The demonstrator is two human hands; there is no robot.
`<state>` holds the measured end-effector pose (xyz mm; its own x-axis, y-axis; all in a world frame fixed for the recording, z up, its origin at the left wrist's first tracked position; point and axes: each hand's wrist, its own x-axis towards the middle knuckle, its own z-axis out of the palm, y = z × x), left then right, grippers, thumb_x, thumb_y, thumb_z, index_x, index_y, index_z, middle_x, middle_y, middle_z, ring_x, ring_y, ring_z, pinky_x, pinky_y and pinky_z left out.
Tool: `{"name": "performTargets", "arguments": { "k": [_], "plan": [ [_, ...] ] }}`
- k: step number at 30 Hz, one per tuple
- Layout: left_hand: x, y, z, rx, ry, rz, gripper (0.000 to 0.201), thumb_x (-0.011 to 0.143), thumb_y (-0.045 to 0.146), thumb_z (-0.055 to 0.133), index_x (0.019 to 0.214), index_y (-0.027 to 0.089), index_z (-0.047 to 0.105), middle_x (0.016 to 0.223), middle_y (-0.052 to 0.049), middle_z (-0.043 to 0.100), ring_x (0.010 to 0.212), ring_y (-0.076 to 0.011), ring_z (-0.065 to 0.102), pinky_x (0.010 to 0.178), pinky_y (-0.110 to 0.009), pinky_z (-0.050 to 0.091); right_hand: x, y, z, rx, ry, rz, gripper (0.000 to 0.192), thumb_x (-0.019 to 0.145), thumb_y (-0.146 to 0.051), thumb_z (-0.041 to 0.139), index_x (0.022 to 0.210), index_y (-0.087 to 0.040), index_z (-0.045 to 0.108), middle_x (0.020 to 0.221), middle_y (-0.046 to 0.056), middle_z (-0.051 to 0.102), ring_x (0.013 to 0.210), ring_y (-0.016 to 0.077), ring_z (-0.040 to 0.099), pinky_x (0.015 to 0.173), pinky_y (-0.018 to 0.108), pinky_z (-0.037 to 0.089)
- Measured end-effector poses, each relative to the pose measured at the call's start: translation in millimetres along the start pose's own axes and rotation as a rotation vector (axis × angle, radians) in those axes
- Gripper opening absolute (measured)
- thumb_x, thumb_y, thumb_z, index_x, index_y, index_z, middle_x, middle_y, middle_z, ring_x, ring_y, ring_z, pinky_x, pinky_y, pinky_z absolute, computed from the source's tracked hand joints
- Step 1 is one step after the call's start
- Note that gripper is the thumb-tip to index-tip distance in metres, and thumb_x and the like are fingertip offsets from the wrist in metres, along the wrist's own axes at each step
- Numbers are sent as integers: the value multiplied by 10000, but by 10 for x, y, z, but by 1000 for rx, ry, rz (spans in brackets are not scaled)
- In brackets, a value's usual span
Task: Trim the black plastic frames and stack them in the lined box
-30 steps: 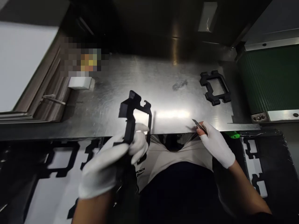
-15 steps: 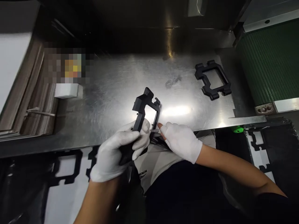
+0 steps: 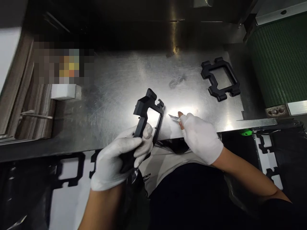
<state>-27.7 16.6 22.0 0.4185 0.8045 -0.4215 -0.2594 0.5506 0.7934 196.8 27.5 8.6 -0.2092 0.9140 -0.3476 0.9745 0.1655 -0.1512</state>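
Left hand closed around lower side rail of black plastic frame, held upright over near edge of the bench. Looks light, rigid, thin-walled; gripping the rail keeps the top edge free. Right hand pinches small blade, tip just beside frame. Steel bench is slick, scratched. Second frame lies flat far right, near green belt.

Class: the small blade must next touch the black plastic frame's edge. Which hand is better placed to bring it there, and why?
The right hand: it holds the blade pointing at the frame, while the left hand is busy gripping that frame.
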Motion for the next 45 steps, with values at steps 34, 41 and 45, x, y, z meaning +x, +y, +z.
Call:
{"name": "performTargets", "arguments": {
  "k": [34,41,45],
  "plan": [
    [-1567,-1583,-130,95,605,-119,373,728,231,807,998,259,551,779,50,404,682,-150,408,669,-313,417,2145,-2592,-142,47,178,-737,479,1062,-224,623,1507,-66,541,1611,245,526,1510,330,408,1221,484,358],
    [-1654,-1530,-149,248,655,-32,205,819,119,576,912,256,455,851,30,444,793,-174,457,808,-338,443,1484,-1846,146,117,136,-787,266,1034,-252,636,1276,-145,668,1465,186,613,1190,279,640,1030,421,530],
    [-1564,-1452,-206,301,563,-13,229,754,66,494,860,256,424,821,34,412,757,-170,406,730,-320,396,614,-1271,219,394,74,-746,419,1042,-354,684,1427,-209,605,1372,115,708,1255,278,667,1095,476,564]
  ]
}}
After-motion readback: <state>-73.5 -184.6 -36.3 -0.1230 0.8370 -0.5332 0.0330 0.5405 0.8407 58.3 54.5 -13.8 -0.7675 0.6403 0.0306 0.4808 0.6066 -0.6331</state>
